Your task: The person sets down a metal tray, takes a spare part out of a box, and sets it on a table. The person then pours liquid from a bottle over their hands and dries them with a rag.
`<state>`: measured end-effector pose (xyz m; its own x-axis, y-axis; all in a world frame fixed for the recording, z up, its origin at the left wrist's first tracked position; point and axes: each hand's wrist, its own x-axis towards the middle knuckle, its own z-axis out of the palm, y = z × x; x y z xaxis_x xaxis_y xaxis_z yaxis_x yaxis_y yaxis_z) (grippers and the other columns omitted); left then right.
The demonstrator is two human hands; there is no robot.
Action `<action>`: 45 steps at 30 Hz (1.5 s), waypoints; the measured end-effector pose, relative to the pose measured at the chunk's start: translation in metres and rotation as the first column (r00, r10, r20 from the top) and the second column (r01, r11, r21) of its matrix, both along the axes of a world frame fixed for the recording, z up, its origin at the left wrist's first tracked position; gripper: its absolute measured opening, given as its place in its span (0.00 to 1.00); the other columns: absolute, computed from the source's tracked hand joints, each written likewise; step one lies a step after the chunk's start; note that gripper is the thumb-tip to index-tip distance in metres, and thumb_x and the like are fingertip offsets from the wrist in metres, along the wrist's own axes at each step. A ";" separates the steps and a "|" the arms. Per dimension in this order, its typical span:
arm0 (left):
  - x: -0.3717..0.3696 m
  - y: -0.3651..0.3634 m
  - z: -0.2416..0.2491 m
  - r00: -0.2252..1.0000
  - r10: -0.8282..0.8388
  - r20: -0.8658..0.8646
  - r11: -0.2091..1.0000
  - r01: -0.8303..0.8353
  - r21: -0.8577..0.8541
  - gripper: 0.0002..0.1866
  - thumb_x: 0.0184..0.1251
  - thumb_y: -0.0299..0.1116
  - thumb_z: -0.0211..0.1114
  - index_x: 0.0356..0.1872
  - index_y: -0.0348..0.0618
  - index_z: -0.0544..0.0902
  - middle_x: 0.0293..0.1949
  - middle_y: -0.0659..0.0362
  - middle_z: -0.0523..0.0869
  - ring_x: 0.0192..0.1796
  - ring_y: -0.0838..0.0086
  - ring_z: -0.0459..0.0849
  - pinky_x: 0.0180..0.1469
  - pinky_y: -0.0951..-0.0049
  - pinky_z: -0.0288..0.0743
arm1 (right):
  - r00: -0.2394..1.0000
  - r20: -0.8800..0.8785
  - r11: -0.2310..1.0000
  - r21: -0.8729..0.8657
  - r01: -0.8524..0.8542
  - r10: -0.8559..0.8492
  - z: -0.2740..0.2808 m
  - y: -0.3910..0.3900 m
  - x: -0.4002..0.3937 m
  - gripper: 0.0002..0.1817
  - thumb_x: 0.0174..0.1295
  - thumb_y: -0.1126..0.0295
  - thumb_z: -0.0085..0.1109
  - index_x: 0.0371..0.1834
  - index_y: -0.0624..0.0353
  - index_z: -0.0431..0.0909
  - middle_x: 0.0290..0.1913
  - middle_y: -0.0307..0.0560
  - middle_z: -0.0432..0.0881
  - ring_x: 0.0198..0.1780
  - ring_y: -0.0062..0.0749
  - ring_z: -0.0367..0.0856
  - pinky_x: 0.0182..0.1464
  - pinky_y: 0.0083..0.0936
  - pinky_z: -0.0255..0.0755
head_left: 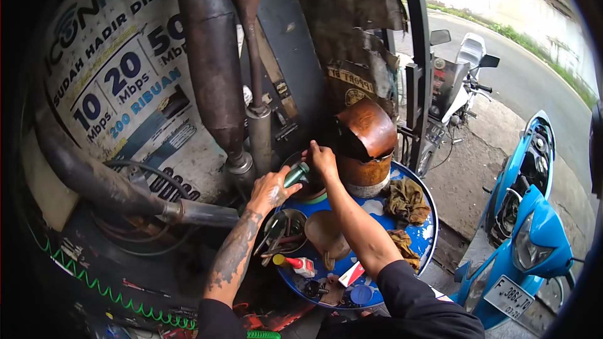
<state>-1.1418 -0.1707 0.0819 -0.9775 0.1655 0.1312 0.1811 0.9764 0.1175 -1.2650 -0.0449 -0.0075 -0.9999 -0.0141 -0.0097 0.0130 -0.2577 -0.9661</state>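
Note:
My left hand (271, 189) is closed around a small green cylinder (295, 175), held tilted over the far side of the blue drum top (375, 206). Just right of it, my right hand (323, 161) is raised with its fingertips pinched together; what they hold is too small to make out. Below both hands sits a dark round container with a green rim (314, 199), partly hidden by my hands. A metal bowl (302, 218) with several tools stands nearer to me, beside my left forearm.
On the drum are a rusty can (363, 179) under curved brown metal (370, 124), crumpled rags (407, 201), a red-and-white bottle (304, 267) and a blue cap (361, 295). Exhaust pipes (217, 56) stand at the back left. A blue scooter (531, 232) is parked on the right.

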 end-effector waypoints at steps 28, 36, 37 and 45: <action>-0.042 -0.013 0.025 0.995 -0.091 -0.042 0.727 0.037 -0.686 0.17 0.46 0.41 0.73 0.39 0.53 0.84 0.31 0.61 0.87 0.39 0.68 0.87 0.39 0.68 0.77 | 0.841 0.207 0.848 0.081 -0.524 0.500 -0.020 -0.006 -0.013 0.23 0.71 0.59 0.46 0.26 0.68 0.79 0.23 0.51 0.82 0.24 0.36 0.82 0.27 0.30 0.78; -0.034 -0.006 0.025 0.995 -0.096 -0.032 0.729 0.048 -0.683 0.19 0.45 0.43 0.74 0.40 0.53 0.83 0.31 0.61 0.87 0.39 0.68 0.87 0.38 0.68 0.77 | 0.860 0.178 0.854 0.138 -0.502 0.478 -0.012 -0.010 -0.010 0.23 0.69 0.57 0.49 0.28 0.67 0.80 0.27 0.52 0.83 0.27 0.38 0.83 0.31 0.33 0.78; -0.033 -0.004 0.027 0.994 -0.101 -0.032 0.727 0.052 -0.684 0.20 0.45 0.44 0.74 0.41 0.52 0.83 0.32 0.61 0.87 0.40 0.68 0.87 0.39 0.69 0.77 | 0.899 0.148 0.836 0.331 -0.437 0.412 -0.004 -0.011 -0.006 0.23 0.68 0.55 0.49 0.28 0.66 0.81 0.26 0.51 0.83 0.27 0.37 0.83 0.29 0.32 0.76; -0.036 -0.006 0.028 0.995 -0.090 -0.040 0.756 0.042 -0.653 0.22 0.46 0.45 0.74 0.43 0.51 0.82 0.33 0.60 0.87 0.40 0.67 0.87 0.40 0.68 0.78 | 0.961 -0.222 0.886 0.462 -0.044 0.163 -0.028 -0.033 -0.027 0.20 0.64 0.55 0.52 0.33 0.64 0.81 0.24 0.50 0.81 0.25 0.35 0.79 0.30 0.32 0.72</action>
<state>-1.1775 -0.1768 0.1103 -0.9541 0.2981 0.0306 0.2316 0.7982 -0.5561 -1.2922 -0.0777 -0.0355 -0.9633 -0.1711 0.2068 -0.2387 0.1933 -0.9517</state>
